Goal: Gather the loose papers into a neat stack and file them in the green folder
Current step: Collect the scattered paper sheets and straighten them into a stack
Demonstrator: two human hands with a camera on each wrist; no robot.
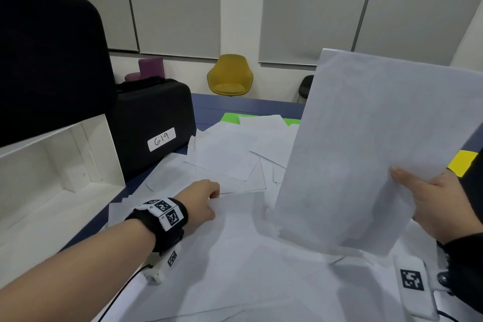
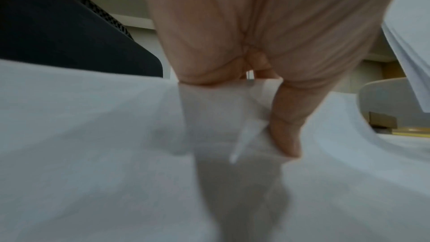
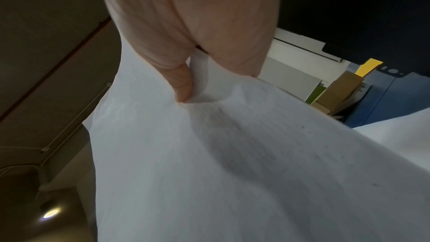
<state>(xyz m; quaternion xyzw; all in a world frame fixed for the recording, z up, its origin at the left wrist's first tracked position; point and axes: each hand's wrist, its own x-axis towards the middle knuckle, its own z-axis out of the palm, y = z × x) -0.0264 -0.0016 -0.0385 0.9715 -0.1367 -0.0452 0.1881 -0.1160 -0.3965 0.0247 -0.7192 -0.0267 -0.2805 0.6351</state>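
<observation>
Papers being gathered on a crowded blue desk point(image 1: 243, 105)

Two black cases point(image 1: 154, 123) and a white box point(image 1: 60, 165) are hemming in the left edge of the desk, leaving open room only at the far side, where the green folder point(image 1: 230, 117) is lying mostly buried under thin, flat loose papers point(image 1: 230, 154). The left hand point(image 1: 202, 202) is curling its fingers point(image 2: 287, 130) to pinch one sheet's edge. The right hand point(image 1: 441, 206) is holding a raised stack point(image 1: 366, 154) upright, thumb in front, fingers behind.
</observation>
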